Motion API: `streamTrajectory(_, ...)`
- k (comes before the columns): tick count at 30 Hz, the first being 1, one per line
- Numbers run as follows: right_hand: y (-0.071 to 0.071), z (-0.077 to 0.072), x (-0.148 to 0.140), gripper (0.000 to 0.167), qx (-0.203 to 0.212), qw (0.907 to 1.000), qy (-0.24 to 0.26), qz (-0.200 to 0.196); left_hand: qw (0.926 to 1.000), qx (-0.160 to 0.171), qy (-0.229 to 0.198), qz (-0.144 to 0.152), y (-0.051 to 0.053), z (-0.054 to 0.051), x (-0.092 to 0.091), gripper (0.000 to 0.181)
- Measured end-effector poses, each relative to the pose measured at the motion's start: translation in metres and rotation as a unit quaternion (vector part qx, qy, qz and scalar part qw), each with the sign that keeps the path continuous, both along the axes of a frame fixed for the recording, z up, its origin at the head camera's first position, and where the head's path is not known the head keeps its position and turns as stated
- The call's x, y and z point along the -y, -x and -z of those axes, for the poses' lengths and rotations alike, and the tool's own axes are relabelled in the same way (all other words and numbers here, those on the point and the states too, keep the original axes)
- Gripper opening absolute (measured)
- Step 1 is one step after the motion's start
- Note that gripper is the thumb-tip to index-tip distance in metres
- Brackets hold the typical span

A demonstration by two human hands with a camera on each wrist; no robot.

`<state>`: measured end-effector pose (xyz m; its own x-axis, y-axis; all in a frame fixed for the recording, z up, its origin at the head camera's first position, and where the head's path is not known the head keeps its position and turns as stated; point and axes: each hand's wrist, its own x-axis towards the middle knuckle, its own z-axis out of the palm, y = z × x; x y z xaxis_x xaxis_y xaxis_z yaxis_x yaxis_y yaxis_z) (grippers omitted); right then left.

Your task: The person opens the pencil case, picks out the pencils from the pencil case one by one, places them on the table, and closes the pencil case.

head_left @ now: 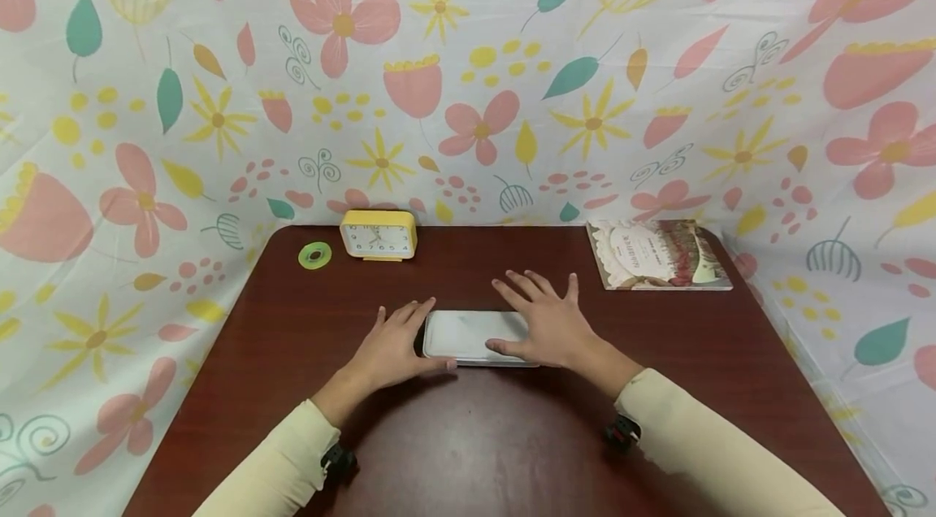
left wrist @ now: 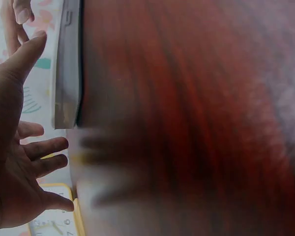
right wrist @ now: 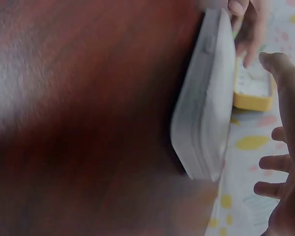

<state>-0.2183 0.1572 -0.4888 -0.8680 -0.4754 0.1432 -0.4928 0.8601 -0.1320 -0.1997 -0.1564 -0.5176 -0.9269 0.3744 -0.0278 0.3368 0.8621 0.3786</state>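
Note:
A flat, white rectangular case (head_left: 468,333) with rounded corners lies on the dark red-brown table (head_left: 468,436). In the right wrist view the case (right wrist: 206,108) shows a seam and a small catch along its side; its exact kind is unclear. At its left end is my left hand (head_left: 398,350), thumb near the front corner, fingers spread. My right hand (head_left: 552,326) hovers over the right end with fingers splayed and thumb above the lid. Neither hand grips anything. In the left wrist view, a gap shows between the left fingers (left wrist: 51,146) and the case.
A yellow alarm clock (head_left: 379,236) stands at the back left, with a green ring-shaped roll (head_left: 315,255) beside it. A book or magazine (head_left: 658,255) lies at the back right. Flower-patterned cloth (head_left: 468,78) hangs behind and at the sides of the table.

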Motion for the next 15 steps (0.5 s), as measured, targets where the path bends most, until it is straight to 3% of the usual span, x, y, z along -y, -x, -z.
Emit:
streamTrajectory(10, -0.003, 0.021, 0.026, 0.098, 0.007, 0.9971, -0.019, -0.074, 0.9992, -0.034, -0.006, 0.022, 0.005, 0.013, -0.002, 0.127)
streamTrajectory(15, -0.003, 0.026, 0.032, 0.093, 0.001, 0.9953, -0.044, -0.086, 0.9987, -0.043, -0.015, 0.024, 0.004, 0.012, -0.004, 0.122)
